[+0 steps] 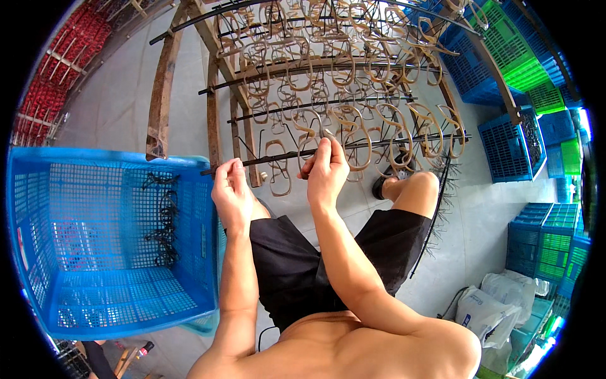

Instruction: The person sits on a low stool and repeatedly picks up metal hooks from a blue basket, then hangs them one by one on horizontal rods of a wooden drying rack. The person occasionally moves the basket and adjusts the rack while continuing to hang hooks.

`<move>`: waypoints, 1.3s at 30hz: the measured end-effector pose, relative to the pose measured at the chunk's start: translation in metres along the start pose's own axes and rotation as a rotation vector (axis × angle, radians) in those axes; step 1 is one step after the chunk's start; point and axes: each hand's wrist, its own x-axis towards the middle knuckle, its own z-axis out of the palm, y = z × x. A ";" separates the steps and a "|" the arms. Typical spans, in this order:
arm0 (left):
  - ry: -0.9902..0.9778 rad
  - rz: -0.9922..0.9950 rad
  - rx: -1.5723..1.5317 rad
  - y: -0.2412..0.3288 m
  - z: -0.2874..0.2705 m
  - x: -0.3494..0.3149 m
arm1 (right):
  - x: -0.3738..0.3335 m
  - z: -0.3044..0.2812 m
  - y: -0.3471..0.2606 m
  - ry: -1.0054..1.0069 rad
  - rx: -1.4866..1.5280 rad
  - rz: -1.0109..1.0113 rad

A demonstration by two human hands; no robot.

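Rows of translucent brownish eyeglass frames [357,142] hang on black rods [252,162] across a wooden rack in front of me. My right hand [327,175] is raised at the middle of the lowest rod. Its thumb and forefinger pinch the edge of a greyish eyeglass frame [314,117], partly lost among those behind it. Close to the left end of that same rod is my left hand [232,197], with its fingertips pressed together. Whatever they grip, if anything, is too small or hidden to make out.
A large blue plastic crate [126,325] at my left has dark thin pieces [164,218] along its far right side. Wooden rack posts [163,101] stand beyond it. Stacked blue and green crates [543,243] and white bags [486,316] are on the right. A bristly black rod [432,221] leans by my right knee.
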 end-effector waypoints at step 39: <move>-0.084 -0.087 -0.103 -0.010 -0.003 0.002 | -0.006 0.013 0.016 -0.038 -0.183 -0.141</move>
